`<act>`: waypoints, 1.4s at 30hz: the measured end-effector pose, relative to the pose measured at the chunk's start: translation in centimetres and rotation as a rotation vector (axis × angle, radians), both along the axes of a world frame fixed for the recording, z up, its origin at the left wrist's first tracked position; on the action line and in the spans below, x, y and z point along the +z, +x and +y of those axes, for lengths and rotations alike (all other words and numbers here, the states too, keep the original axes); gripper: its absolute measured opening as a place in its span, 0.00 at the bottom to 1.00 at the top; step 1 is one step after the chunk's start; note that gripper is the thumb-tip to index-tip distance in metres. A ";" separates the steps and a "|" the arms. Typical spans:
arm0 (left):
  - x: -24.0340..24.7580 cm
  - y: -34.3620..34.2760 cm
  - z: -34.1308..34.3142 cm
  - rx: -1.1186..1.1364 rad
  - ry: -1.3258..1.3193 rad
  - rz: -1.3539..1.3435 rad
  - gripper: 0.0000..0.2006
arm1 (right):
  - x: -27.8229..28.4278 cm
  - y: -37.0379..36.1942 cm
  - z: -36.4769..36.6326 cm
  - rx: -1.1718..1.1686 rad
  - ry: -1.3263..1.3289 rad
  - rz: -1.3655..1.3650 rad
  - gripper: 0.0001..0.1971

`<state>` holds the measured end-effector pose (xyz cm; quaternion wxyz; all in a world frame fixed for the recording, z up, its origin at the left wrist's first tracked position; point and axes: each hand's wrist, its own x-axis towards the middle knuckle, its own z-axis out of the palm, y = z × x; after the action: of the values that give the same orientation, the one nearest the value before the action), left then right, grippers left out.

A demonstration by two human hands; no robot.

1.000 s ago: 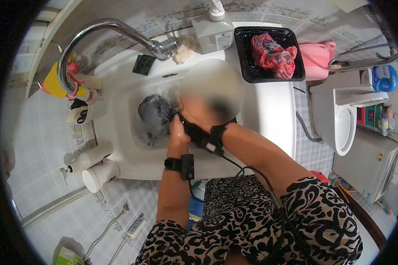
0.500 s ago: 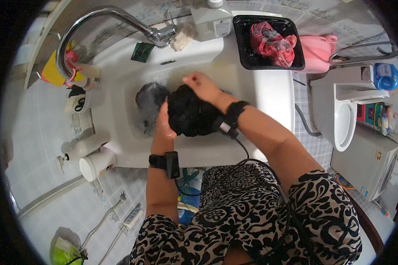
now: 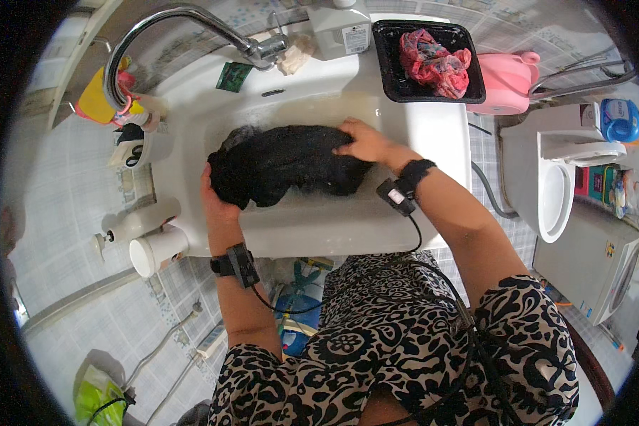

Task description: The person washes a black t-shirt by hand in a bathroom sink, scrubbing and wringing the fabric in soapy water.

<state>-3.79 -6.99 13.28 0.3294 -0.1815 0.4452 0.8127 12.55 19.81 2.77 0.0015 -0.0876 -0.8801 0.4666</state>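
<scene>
A wet black cloth (image 3: 284, 162), perhaps a garment, is stretched sideways between my hands over the white sink (image 3: 437, 153). My left hand (image 3: 220, 202) grips its left end, fingers mostly hidden beneath the fabric. At the other end, my right hand (image 3: 369, 142) pinches the upper right edge between thumb and fingers. Behind the cloth's upper left part, a greyish dark bit of fabric (image 3: 240, 133) shows at the water. Cloudy, sudsy water (image 3: 305, 110) lies in the basin, partly covered by the cloth. Both wrists wear black straps with small cabled boxes.
A curved chrome faucet (image 3: 192, 15) arches over the sink's back left. A black tray (image 3: 387, 82) with red patterned cloth (image 3: 433, 64) sits at the back right, beside a pink container (image 3: 504, 82). A green packet (image 3: 233, 76) and a large bottle (image 3: 339, 32) stand along the back rim.
The bunched black cloth has been spread out wide. My left hand has moved left and my right hand right, drawing the cloth over the dark fabric in the water.
</scene>
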 end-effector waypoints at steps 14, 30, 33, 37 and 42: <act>-5.6 -0.2 -4.2 -0.078 -0.492 0.275 0.18 | 6.5 -1.4 0.2 -0.123 -0.380 0.072 0.19; -6.6 4.0 7.6 -1.174 -1.144 1.341 0.41 | 3.2 2.9 -3.6 -0.356 0.329 -0.355 0.37; -7.2 4.7 9.3 -1.458 -1.275 1.214 0.54 | 1.6 2.9 -2.9 -0.298 0.240 -0.412 0.35; -7.5 4.2 9.6 -1.545 -1.285 1.195 0.54 | -1.8 1.4 0.4 -0.348 -0.120 -0.240 0.29; -8.2 0.3 6.2 -1.312 -0.770 0.820 0.40 | 0.0 -0.3 1.0 -0.642 -0.837 -0.103 0.18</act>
<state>-3.46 -0.75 5.08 0.4608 0.3209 0.7881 0.2522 12.26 20.76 2.80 0.0657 -0.3686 -0.5465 0.7491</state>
